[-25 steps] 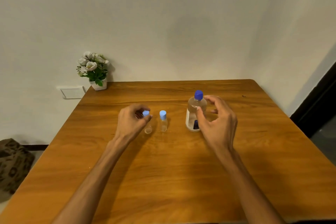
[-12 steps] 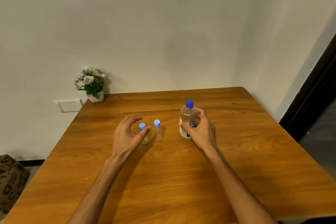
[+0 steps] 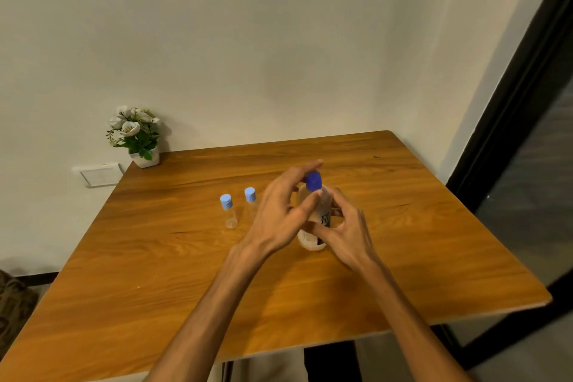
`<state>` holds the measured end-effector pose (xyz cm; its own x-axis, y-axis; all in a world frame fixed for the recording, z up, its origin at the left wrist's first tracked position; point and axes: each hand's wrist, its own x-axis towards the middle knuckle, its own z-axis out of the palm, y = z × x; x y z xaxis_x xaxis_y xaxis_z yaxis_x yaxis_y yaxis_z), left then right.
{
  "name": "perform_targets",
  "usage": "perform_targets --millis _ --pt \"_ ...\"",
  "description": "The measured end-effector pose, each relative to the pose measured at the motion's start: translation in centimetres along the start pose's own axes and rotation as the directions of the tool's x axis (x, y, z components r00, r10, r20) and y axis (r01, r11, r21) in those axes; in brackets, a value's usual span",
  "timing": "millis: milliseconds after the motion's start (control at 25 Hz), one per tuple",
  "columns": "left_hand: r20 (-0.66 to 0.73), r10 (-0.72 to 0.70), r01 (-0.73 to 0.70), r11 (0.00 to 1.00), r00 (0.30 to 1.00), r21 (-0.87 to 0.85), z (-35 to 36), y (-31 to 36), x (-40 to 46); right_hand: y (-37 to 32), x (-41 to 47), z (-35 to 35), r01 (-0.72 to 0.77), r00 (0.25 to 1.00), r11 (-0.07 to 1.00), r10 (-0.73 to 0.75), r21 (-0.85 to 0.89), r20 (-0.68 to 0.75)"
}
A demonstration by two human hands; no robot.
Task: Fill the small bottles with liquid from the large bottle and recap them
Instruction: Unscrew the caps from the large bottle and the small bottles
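A person's two bare hands meet over the large bottle (image 3: 313, 226), which stands upright on the wooden desk (image 3: 403, 242) a little right of centre. The right hand (image 3: 348, 234) wraps its fingers around the bottle's clear body, covering much of the label. The left hand (image 3: 280, 214) reaches across from the left, thumb and fingers curled toward the dark blue cap (image 3: 313, 180); motion blur makes it hard to tell whether the fingertips actually clamp the cap or only close in on it.

To the left stand the two small bottles, both upright with light blue caps on. The left small bottle (image 3: 228, 211) is in plain view, apart from either hand. The right small bottle (image 3: 250, 201) stands just beside it, its lower part partly screened by the left hand.

At the desk's far left corner, against the pale wall, sits a potted plant (image 3: 136, 135) with white flowers in a white pot. A wall socket plate (image 3: 99, 174) shows just beyond the desk edge. A dark door frame (image 3: 508, 121) runs down the right side, and a patterned fabric (image 3: 12, 304) is cut off at the lower left.
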<state>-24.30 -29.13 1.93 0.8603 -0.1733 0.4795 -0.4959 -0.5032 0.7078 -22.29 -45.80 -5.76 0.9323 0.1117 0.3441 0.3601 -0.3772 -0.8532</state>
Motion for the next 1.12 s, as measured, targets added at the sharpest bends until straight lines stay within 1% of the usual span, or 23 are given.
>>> perform_targets --millis 40,80,120,280,360,440,480,560,720,880,960,1040,1120 --pt "0.057 0.023 -0.023 1.000 0.998 -0.001 0.5 0.2 0.1 0.1 -0.7 -0.6 0.000 1.000 1.000 0.000 -0.005 0.006" --pt "0.082 0.037 -0.037 0.999 0.996 -0.003 1.0 0.3 0.0 0.4 -1.3 -1.1 0.002 1.000 1.000 -0.002 -0.010 0.008" --pt "0.073 0.042 -0.042 0.999 0.996 -0.003 1.5 0.2 -0.1 0.7 -1.8 -1.5 0.007 1.000 1.000 -0.007 -0.018 0.007" --pt "-0.073 0.030 -0.027 0.999 0.997 0.043 3.5 -0.1 -1.1 1.8 -2.8 -1.9 0.045 0.999 0.997 -0.046 -0.062 -0.013" --pt "-0.084 0.074 -0.066 0.993 0.994 0.100 4.0 -0.3 -1.4 2.0 -3.0 -1.5 0.066 0.997 0.996 -0.068 -0.067 -0.033" --pt "-0.057 0.109 -0.097 0.977 0.992 0.191 4.1 -0.4 -1.4 2.1 -3.0 -1.0 0.072 0.996 0.995 -0.076 -0.071 -0.049" --pt "-0.046 0.103 -0.091 0.972 0.994 0.217 4.1 -0.4 -1.4 2.1 -3.0 -0.9 0.070 0.996 0.995 -0.074 -0.073 -0.055" --pt "-0.021 0.077 -0.071 0.974 0.997 0.214 3.9 -0.5 -1.2 2.2 -3.0 -0.6 0.063 0.995 0.996 -0.068 -0.069 -0.070" --pt "0.085 0.111 -0.124 0.979 0.990 0.165 3.3 -0.7 -1.0 2.5 -3.1 -0.8 0.043 0.995 0.998 -0.047 -0.050 -0.089" --pt "0.081 0.114 -0.128 0.973 0.990 0.190 3.0 -0.4 -0.5 2.5 -3.2 -1.1 0.049 0.993 0.997 -0.054 -0.052 -0.101" --pt "0.042 0.101 -0.107 0.978 0.994 0.179 3.2 -0.3 -0.5 2.5 -3.2 -1.2 0.052 0.992 0.997 -0.058 -0.055 -0.115" --pt "-0.101 0.028 -0.025 0.999 0.994 0.040 3.6 -0.4 -0.4 2.5 -3.2 -1.3 0.043 0.986 0.998 -0.051 -0.052 -0.160" --pt "-0.261 -0.091 0.067 0.992 0.961 -0.103 4.4 -0.9 0.1 2.7 -3.1 -1.8 0.027 0.974 0.998 -0.039 -0.057 -0.223"
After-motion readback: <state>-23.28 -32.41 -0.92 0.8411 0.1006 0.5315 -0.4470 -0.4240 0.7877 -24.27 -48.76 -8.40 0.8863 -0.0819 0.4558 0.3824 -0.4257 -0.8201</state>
